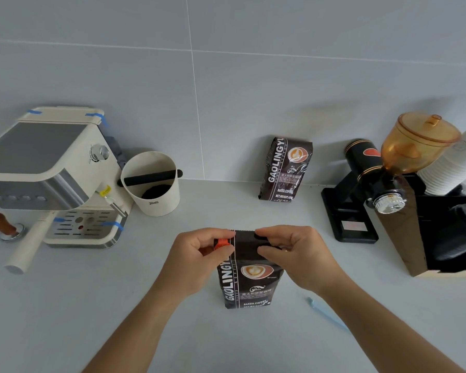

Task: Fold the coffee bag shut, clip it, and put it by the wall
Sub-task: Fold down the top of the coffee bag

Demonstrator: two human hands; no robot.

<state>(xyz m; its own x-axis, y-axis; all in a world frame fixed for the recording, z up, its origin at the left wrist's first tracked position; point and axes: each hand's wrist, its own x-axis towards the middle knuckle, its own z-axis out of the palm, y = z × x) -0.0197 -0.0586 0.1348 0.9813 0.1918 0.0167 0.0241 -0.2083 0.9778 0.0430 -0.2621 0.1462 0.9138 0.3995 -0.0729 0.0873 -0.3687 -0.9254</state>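
Two bare forearms are seen reaching up from the bottom edge over a pale grey counter (253,205), and between them a dark coffee bag (249,278) is stood upright near the front of the counter, well apart from the wall (226,109). The bag's top edge is pinched from both sides. The left hand (199,254) is curled closed at the top left corner, and an orange clip (221,243) is held between its thumb and fingers, touching the bag's edge; whether the clip's jaws already bite the fold cannot be told. The right hand (293,251) is closed on the top right corner, with the thumb in front and the fingers behind, so the flattened top is kept taut. The step in hand is judged to be the clipping. It is best done with the fold kept flat and tight by the right hand while the clip is slid fully across the folded band from the left, so that all layers are caught and no gap is left at either corner. The bag should be steadied against tipping while the clip is pressed home. A second bag (285,169) of the same kind is leant against the wall further back. An espresso machine (43,173) and a knock box (152,184) are placed at the left, a grinder (382,181) at the right, and a pale blue stick (326,313) is lying on the counter by the right wrist.
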